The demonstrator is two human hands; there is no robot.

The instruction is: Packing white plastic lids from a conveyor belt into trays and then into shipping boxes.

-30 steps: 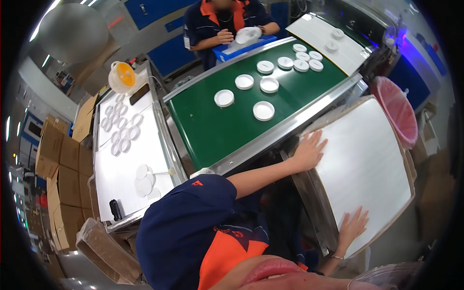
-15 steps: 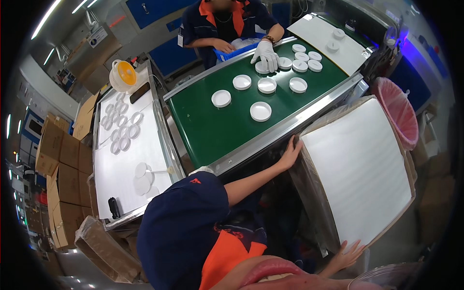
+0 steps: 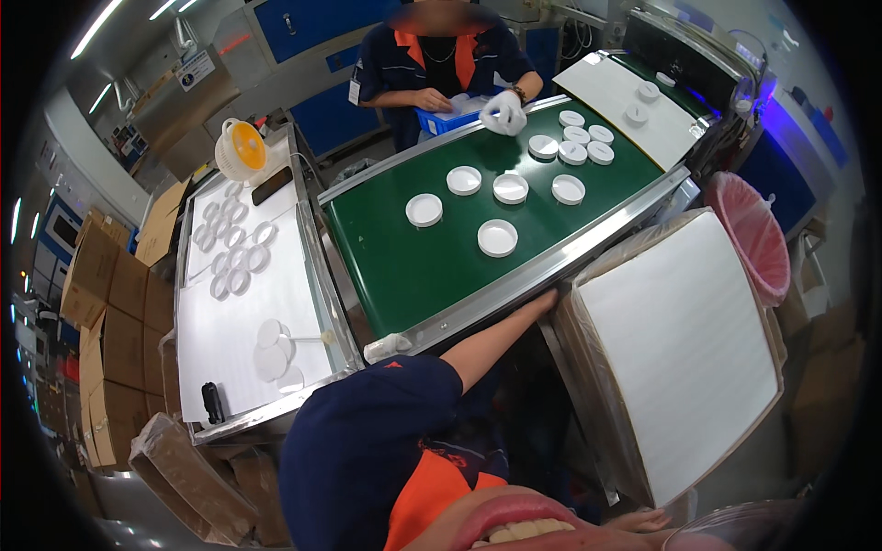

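A large cardboard box (image 3: 602, 381) lined with clear plastic, topped by a white sheet (image 3: 675, 344), stands at my right. My left arm reaches to its far left corner, beside the conveyor's rail; of my left hand (image 3: 548, 301) only the part near the wrist shows, the fingers hidden there. Low in the picture, my right hand (image 3: 643, 521) is at the box's near edge, partly covered, its fingers too unclear to read. Several round white lids (image 3: 497, 238) lie on the green conveyor belt (image 3: 386, 285) in front of me.
Across the belt a person's white-gloved hand (image 3: 503, 113) holds a lid near a blue bin (image 3: 450, 119). Left, a light-topped table (image 3: 239, 340) bears clear rings, a yellow-white fan (image 3: 241, 149) and a phone (image 3: 272, 185). A pink-lined bin (image 3: 753, 239) stands beyond the box.
My left hand has slid down out of sight at the box's corner. My right hand has dropped below the box's near edge. The co-worker's gloved hand has lifted a lid off the belt.
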